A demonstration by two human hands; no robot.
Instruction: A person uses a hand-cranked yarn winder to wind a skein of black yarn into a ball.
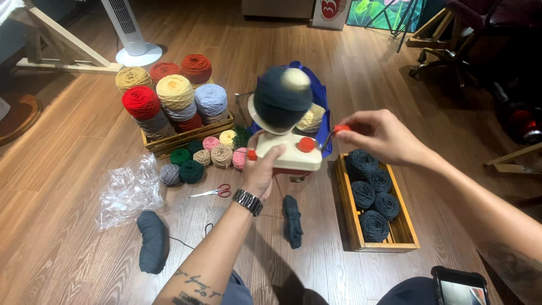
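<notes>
Skeins of dark yarn [292, 221] lie nearest on floor. Left hand [263, 169] clamps yarn winder [289, 152] base, steadying it; right hand [379, 135] pinches crank handle [340, 129]. Dark yarn ball [280, 97] sits on spindle. Beyond, crate of coloured yarn [175, 104].

A crumpled clear plastic bag [129, 192] lies on the wood floor at about nine o'clock, just left of the small yarn balls. A phone with a dark, faintly lit screen [460, 287] sits at five o'clock at the frame's bottom edge, its black case rounded at the corners. At twelve to one o'clock, a white sign with a red figure [330, 12] stands beside a green leafy poster [377, 12].
</notes>
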